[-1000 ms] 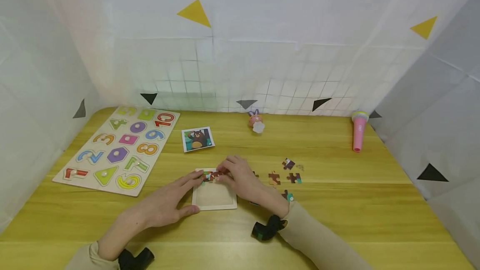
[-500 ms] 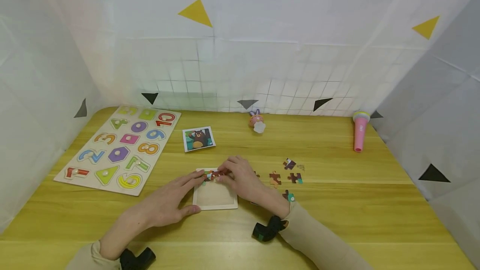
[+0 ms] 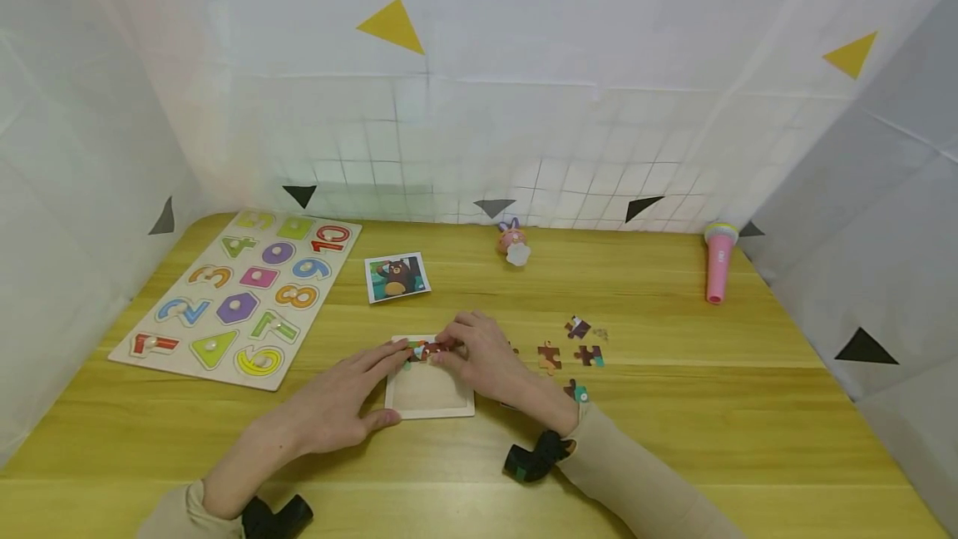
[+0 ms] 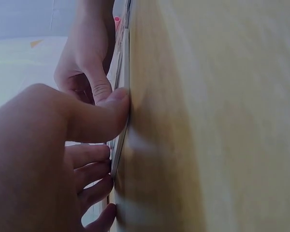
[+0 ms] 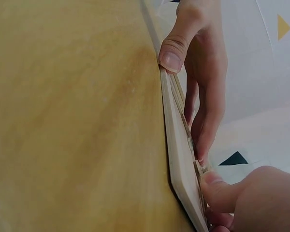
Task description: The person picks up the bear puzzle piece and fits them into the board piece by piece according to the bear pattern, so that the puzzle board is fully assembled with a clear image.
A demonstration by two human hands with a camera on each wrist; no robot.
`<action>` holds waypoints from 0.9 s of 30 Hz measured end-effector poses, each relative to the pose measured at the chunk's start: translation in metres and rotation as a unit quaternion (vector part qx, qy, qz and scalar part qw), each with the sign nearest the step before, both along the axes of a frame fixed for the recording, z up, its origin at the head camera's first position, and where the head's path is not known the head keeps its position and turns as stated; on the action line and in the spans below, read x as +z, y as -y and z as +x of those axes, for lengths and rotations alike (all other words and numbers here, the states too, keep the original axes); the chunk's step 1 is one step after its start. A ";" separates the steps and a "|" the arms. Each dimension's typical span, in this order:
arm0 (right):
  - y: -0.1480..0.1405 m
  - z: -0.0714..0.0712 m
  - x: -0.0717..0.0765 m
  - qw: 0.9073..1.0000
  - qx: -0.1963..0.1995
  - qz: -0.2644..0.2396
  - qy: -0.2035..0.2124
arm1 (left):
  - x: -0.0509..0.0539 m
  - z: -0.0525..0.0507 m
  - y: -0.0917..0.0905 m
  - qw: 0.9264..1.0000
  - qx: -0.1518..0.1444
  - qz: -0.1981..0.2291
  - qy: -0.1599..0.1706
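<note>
A small square wooden puzzle tray (image 3: 430,393) lies on the table, its near part bare wood. Bear-picture jigsaw pieces (image 3: 424,351) sit along its far edge, partly covered by fingers. My left hand (image 3: 337,406) spans the tray's left side. Its thumb (image 5: 171,61) presses on the near corner, and its extended fingers touch the pieces at the far left. My right hand (image 3: 482,356) pinches a brown jigsaw piece (image 3: 437,348) between thumb and fingers at the tray's far right. Those fingertips hide most of that piece.
Loose jigsaw pieces (image 3: 549,356) lie right of the tray, some partly behind the right wrist. A bear picture card (image 3: 397,278) is beyond the tray. A number-and-shape board (image 3: 238,299) lies left, a rabbit figure (image 3: 512,241) at the back, a pink toy microphone (image 3: 718,263) far right.
Both hands stay at the tray. The right fingertips shift very slightly over the pieces at its far edge. The view moves slightly at first, then holds still.
</note>
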State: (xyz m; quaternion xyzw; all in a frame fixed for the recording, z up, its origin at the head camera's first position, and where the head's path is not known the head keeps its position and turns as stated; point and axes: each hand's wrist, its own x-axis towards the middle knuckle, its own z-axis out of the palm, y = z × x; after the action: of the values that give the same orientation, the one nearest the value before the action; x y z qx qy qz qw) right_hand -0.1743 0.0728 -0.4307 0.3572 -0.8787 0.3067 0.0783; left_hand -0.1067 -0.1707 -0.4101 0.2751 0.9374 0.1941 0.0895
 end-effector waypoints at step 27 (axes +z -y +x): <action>0.001 0.001 0.004 1.000 -0.011 -0.007 0.012 | -0.001 -0.001 -0.014 0.998 -0.005 -0.047 -0.038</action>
State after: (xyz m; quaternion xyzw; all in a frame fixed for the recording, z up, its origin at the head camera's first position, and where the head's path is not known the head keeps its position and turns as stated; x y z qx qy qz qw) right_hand -0.1732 0.0722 -0.4270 0.3437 -0.8811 0.3164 0.0739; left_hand -0.1072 -0.1568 -0.4115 0.2829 0.9466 0.1388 0.0674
